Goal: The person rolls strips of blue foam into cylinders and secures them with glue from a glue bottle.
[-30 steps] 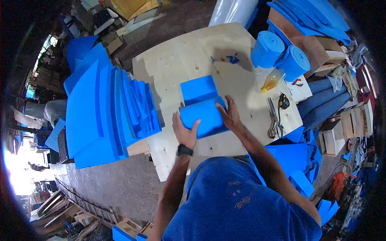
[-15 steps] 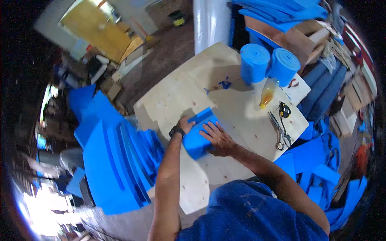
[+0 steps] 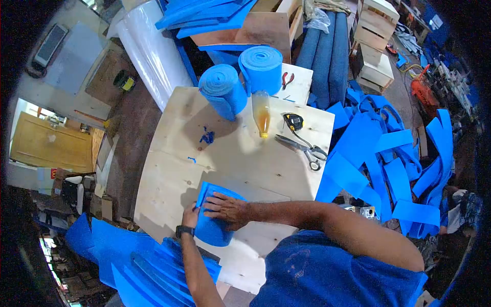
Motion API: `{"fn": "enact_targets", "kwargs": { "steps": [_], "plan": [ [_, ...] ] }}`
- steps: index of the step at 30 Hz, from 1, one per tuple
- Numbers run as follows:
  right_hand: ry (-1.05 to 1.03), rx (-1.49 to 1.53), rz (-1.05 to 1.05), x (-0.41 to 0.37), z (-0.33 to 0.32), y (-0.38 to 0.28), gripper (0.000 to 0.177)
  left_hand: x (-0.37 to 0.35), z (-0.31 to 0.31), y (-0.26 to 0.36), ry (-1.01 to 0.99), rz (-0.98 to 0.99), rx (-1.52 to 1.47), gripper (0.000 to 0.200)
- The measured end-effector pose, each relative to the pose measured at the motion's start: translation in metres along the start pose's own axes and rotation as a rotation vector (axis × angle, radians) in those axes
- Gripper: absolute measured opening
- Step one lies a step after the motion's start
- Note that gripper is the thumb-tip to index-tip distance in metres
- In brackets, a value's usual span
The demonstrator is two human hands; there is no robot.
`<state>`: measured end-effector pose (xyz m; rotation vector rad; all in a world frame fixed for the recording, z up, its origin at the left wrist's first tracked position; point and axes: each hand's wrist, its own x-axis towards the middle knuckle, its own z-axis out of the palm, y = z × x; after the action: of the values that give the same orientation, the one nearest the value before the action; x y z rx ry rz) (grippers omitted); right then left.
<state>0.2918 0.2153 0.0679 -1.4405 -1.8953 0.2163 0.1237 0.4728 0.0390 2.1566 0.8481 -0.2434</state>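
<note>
A blue foam sheet (image 3: 214,234), partly rolled or folded over, lies on the plywood table near my body. My right hand (image 3: 225,210) rests flat on top of it with fingers spread. At its left edge my left hand (image 3: 191,217), with a dark watch on the wrist, grips the foam; its fingertips are partly hidden. Farther back stand two rolls of blue foam, a left roll (image 3: 222,92) and a right roll (image 3: 262,64). A clear bottle (image 3: 261,112) with amber liquid and a yellow cap lies before them, close to scissors (image 3: 302,148) and a tape measure (image 3: 293,122).
Stacked blue foam sheets (image 3: 153,266) stand left of the plywood table (image 3: 169,153). Loose foam strips (image 3: 358,163) heap up on the right. Red-handled pliers (image 3: 287,80) lie at the back. Small blue scraps (image 3: 207,136) dot the tabletop. Wooden crates (image 3: 373,66) are beyond.
The camera view has turned to the right, so the table appears shifted left. My right hand still lies on the foam, and my left hand stays at its left edge.
</note>
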Motion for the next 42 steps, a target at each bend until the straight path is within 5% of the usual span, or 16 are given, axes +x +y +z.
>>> {"fn": "enact_targets", "kwargs": {
  "steps": [4,9,11,14,15,16,19,21,23,26,33,38,42],
  "plan": [
    [-0.088,-0.045,-0.032,-0.02,-0.019,-0.02,0.094,-0.097,0.02,0.12,0.062,-0.055,-0.219,0.076],
    [-0.117,0.187,-0.029,-0.099,-0.071,-0.007,0.052,-0.173,0.081,0.175,0.207,-0.006,0.407,0.112],
    [0.046,0.093,0.155,-0.133,-0.104,0.046,0.025,-0.193,0.118,0.186,0.324,0.063,0.418,0.104],
    [-0.207,-0.495,0.537,-0.175,-0.163,0.195,0.017,-0.222,0.17,0.19,0.526,0.084,0.431,0.089],
    [-0.268,-0.756,0.319,-0.161,-0.195,0.183,0.018,-0.22,0.178,0.192,0.61,0.105,0.438,0.083],
    [-0.339,-0.845,0.32,-0.161,-0.19,0.205,0.018,-0.219,0.177,0.198,0.658,0.11,0.346,0.063],
    [-0.537,-1.082,0.323,-0.159,-0.178,0.27,0.019,-0.212,0.179,0.186,0.739,0.088,0.332,0.047],
    [-0.721,-0.844,0.39,-0.154,-0.171,0.29,0.02,-0.208,0.177,0.185,0.821,0.099,0.258,0.027],
    [-0.531,-0.714,0.178,-0.167,-0.168,0.311,0.022,-0.207,0.175,0.179,0.831,0.062,0.241,0.021],
    [-0.793,-0.851,0.195,-0.135,-0.192,0.277,0.036,-0.203,0.176,0.175,0.904,0.03,0.258,0.02],
    [-0.464,-0.695,-0.069,-0.15,-0.188,0.294,0.03,-0.194,0.187,0.169,0.946,0.034,0.292,0.015],
    [-0.088,0.176,0.243,-0.167,-0.127,0.266,0.03,-0.192,0.192,0.155,0.935,0.04,0.222,0.015],
    [-0.068,0.312,0.415,-0.126,-0.133,0.12,0.014,-0.207,0.186,0.175,0.844,0.088,0.291,0.031]
  ]
}}
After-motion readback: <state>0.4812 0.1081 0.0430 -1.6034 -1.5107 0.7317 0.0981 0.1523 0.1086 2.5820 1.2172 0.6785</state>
